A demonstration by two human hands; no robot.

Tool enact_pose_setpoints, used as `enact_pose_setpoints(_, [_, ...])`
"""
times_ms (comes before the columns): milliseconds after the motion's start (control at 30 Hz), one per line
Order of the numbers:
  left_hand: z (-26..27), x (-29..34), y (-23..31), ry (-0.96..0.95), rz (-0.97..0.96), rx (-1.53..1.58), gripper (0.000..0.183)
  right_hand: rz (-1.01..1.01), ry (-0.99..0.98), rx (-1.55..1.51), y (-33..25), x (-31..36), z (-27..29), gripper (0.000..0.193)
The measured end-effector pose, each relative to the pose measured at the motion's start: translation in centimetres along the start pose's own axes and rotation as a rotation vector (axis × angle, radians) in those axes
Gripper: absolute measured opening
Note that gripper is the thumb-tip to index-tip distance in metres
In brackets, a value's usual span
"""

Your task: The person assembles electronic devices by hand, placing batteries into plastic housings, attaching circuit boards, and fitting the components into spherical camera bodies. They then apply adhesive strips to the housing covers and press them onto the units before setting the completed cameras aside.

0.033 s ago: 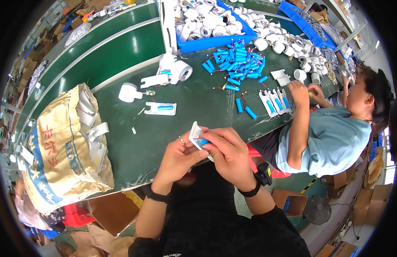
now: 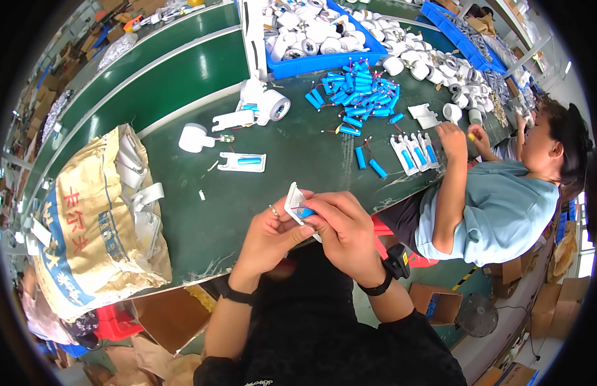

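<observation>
Near the front edge of the workbench, my left hand (image 2: 267, 244) grips a white plastic shell (image 2: 293, 195), held tilted up on its edge. My right hand (image 2: 345, 228) meets it from the other side, thumb and fingers closed on a blue cylindrical battery (image 2: 303, 211) inside the shell. Fingers cover most of the battery and the shell's lower part. Farther off on the bench lies another white shell (image 2: 229, 163) with a blue battery in it. Behind that are a round white head piece (image 2: 194, 137) with a small circuit board and a white assembled unit (image 2: 271, 107).
A heap of blue batteries (image 2: 359, 93) lies at the back, before a blue bin (image 2: 324, 64) of white parts. Several battery-filled shells (image 2: 404, 156) lie to the right, near a co-worker (image 2: 491, 199). A paper sack (image 2: 92, 219) of white shells stands left. Cartons (image 2: 166, 318) sit below.
The co-worker's hands at the right have shifted slightly. My own hands and the parts in them look the same.
</observation>
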State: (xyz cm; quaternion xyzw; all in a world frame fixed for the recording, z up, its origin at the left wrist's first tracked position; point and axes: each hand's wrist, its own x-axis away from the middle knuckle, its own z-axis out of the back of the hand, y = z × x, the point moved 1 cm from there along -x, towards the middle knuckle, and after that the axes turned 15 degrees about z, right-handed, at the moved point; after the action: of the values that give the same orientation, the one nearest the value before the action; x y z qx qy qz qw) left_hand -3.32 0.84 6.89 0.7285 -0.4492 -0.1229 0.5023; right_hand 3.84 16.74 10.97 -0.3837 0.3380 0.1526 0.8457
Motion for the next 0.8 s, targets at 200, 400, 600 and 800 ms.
enact_pose_setpoints(200, [1.8, 1.3, -1.0, 0.042, -0.127, 0.071, 0.030, -0.374, 0.089, -0.281, 1.0, 0.2, 1.6, 0.020])
enact_pose_setpoints(400, [0.9, 0.9, -0.3, 0.427, 0.023, 0.104, 0.015, -0.310, 0.213, -0.299, -0.1, 1.1, 0.2, 0.023])
enact_pose_setpoints(600, [1.3, 1.4, -1.8, 0.376, -0.064, 0.142, 0.031, -0.344, 0.051, -0.289, 0.2, 1.6, -1.9, 0.026])
enact_pose_setpoints(800, [2.0, 2.1, -2.2, 0.309, -0.025, 0.220, 0.043, -0.492, 0.112, -0.614, 0.7, 2.7, -3.3, 0.026])
